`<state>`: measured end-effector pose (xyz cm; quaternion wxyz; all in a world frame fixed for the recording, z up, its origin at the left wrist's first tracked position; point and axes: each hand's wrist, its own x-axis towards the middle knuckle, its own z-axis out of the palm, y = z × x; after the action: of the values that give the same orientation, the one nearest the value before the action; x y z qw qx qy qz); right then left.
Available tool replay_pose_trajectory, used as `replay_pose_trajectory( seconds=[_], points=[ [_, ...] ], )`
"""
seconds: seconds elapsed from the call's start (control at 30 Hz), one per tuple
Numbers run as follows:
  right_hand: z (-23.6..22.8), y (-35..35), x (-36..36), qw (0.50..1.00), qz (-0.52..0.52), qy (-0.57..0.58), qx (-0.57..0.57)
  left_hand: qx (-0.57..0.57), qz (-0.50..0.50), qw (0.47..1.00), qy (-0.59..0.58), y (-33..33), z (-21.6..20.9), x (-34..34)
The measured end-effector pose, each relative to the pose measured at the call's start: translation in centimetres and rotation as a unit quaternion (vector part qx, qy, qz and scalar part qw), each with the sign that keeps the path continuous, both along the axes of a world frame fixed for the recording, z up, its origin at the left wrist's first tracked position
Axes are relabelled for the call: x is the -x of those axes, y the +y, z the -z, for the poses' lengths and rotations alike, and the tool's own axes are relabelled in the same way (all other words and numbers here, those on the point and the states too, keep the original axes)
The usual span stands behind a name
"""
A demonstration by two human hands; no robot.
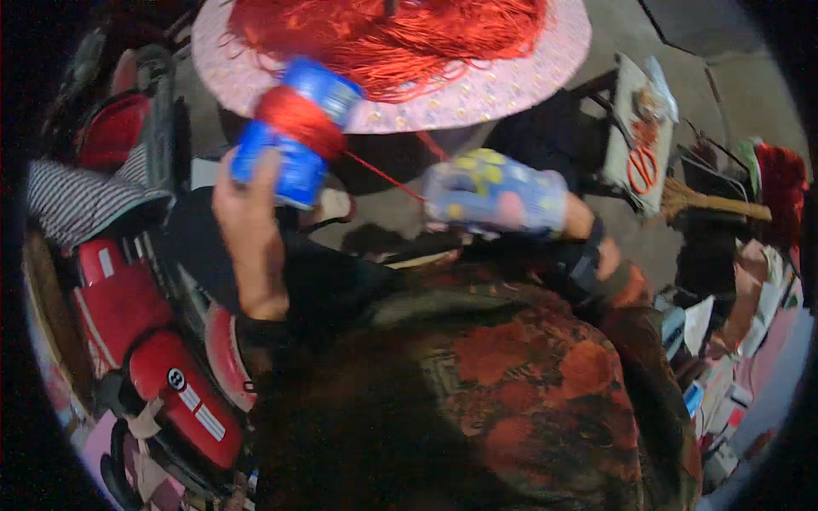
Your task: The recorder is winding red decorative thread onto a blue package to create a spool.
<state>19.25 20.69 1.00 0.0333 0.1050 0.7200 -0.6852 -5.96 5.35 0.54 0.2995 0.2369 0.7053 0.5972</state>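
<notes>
My left hand [250, 221] grips a blue packet-like block [319, 89], blurred by motion, tilted up toward the round table. Around the block's middle is wound a thick band of red cord [298, 122]. A taut strand [383, 174] runs from that band down to my right hand [498, 196]. A blue patterned cloth glove with yellow and pink dots covers the right hand, and its fingers close on the strand. Another red strand goes from near the glove up to the table's edge. A large loose heap of red cord [400, 47] lies on the table.
The round table [256, 94] has a pink flowered cover. Orange-handled scissors [642, 169] lie on a narrow bench [635, 94] at right, with a straw broom [716, 203] beside it. A red machine [183, 396] stands at left, near a striped cloth [94, 200].
</notes>
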Motion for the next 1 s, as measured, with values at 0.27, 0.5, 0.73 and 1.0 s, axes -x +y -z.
replay_pose_trajectory(
  seconds=[0.27, 0.5, 0.73, 1.0],
  points=[
    [-0.1, 4.6, 1.5, 0.997, 0.078, 0.004, -0.01, 0.066, 0.354, 0.895, -0.262, -1.3, -1.7, -1.6],
    [6.5, 0.2, 1.4, 0.975, 0.068, 0.071, 0.2, 0.041, 0.178, 0.949, 0.256, -1.7, -4.0, -1.8],
    [-0.7, -0.9, 0.7, 0.962, -0.029, 0.119, -0.243, 0.108, 0.139, 0.983, 0.042, -1.0, -1.5, -1.2],
    [2.8, 3.6, 2.7, 0.99, 0.036, 0.092, -0.103, 0.013, 0.373, 0.879, -0.298, -2.3, -2.1, -2.4]
  ],
)
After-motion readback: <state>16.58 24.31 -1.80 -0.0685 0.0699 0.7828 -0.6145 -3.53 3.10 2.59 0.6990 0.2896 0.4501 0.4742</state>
